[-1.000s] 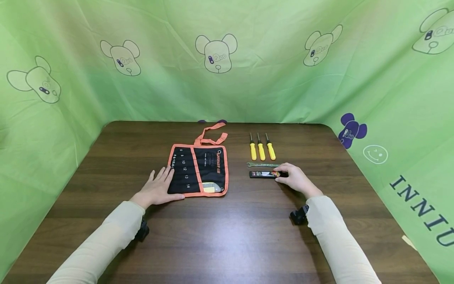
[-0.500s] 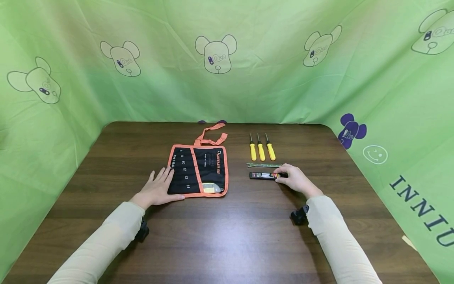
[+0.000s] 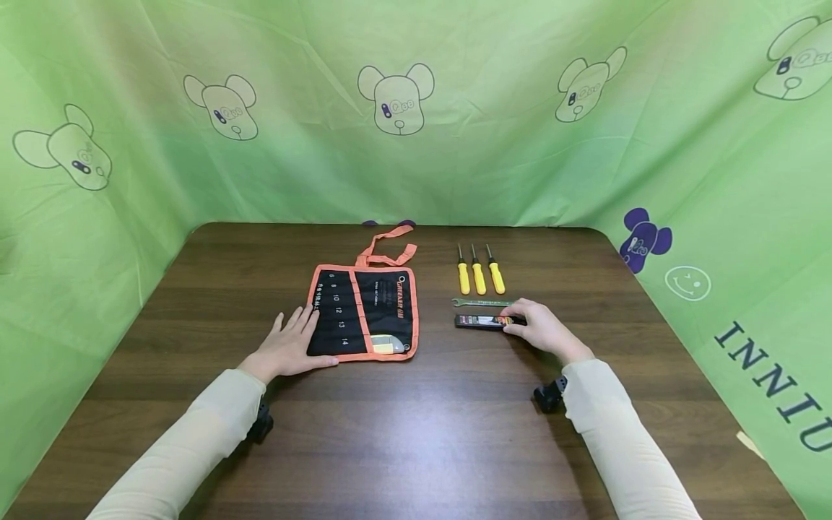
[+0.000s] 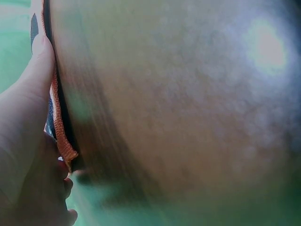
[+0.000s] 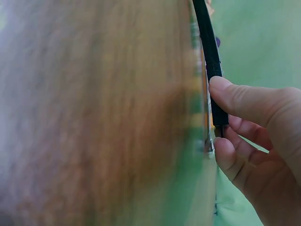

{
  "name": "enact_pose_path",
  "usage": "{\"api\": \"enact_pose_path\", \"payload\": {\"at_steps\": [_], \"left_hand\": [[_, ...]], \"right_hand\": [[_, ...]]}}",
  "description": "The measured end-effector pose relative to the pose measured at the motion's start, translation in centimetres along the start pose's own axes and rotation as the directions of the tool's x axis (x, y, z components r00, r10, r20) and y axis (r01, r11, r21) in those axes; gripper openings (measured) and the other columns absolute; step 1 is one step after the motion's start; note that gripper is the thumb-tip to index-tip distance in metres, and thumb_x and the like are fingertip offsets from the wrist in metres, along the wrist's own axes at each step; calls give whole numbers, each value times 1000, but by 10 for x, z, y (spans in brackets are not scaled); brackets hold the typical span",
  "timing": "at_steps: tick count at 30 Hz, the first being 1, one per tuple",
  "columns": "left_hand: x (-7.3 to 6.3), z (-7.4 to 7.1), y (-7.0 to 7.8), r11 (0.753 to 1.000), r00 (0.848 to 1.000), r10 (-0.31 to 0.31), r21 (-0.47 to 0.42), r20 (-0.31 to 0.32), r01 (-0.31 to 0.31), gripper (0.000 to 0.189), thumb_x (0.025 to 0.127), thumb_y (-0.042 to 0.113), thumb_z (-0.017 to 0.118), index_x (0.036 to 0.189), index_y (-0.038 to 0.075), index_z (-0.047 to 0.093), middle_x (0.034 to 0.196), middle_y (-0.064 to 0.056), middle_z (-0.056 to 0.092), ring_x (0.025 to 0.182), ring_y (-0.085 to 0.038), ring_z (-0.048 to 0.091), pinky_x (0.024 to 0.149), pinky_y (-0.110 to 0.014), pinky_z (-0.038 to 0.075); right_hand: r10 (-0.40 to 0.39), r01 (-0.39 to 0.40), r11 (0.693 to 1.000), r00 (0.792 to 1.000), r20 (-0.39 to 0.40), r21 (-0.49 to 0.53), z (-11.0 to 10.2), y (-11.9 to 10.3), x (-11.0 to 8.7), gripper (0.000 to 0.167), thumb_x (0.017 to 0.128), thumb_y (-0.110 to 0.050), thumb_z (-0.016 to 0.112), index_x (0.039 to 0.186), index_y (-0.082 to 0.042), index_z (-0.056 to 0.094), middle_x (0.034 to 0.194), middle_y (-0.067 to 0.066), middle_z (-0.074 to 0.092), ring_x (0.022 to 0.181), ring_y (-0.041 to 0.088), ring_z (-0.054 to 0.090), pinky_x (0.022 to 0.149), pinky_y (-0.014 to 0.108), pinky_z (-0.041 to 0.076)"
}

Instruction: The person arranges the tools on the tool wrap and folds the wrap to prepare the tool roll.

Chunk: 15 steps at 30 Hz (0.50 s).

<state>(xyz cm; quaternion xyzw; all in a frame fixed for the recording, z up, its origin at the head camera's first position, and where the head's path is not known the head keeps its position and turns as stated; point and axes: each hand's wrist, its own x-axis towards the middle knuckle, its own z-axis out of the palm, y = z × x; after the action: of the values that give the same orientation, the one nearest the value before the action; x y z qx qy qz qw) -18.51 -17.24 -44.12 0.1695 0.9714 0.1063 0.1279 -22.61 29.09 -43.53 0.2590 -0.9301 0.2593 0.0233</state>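
Black case (image 3: 481, 321) slightly farther left, nearer the orange-edged pouch (image 3: 365, 313)

sleeves (image 3: 178, 444): long, off-white, wrinkled | wrist cameras (image 3: 549, 395): small, black, boxy

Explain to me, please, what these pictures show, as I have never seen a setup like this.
Gladly. There is no machine here: a person works with two bare hands and wears a small dark wrist camera on each arm. The wide picture comes from a camera on the head, looking forward and down; the two close ones come from the wrists, each looking at its own hand.

On the wooden table lie a black pouch with orange edging, three yellow-handled screwdrivers side by side, and a green wrench.

The left hand rests at the pouch's near left corner. The right hand pinches one end of a slim black case; I cannot tell whether it is fully off the table.
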Motion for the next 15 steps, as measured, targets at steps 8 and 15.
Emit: {"api": "enact_pose_path", "payload": {"at_steps": [8,15], "left_hand": [[0,1,0,1000,1000,1,4,-3,-1,106,78,71,49,144,-5,16,149,-24,11,136,-37,7,104,-57,2],[0,0,0,1000,1000,6,0,1,-6,105,78,70,50,144,-5,17,149,-24,10,136,-38,7,104,-57,1]], "right_hand": [[-6,6,1000,1000,-14,16,-3,-11,8,19,79,-2,70,98,2,67,95,11,61,91,29,58,82,45,43],[-12,12,1000,1000,5,7,-7,-25,15,19,81,-3,69,99,2,66,97,11,60,91,28,57,82,45,43]]}}
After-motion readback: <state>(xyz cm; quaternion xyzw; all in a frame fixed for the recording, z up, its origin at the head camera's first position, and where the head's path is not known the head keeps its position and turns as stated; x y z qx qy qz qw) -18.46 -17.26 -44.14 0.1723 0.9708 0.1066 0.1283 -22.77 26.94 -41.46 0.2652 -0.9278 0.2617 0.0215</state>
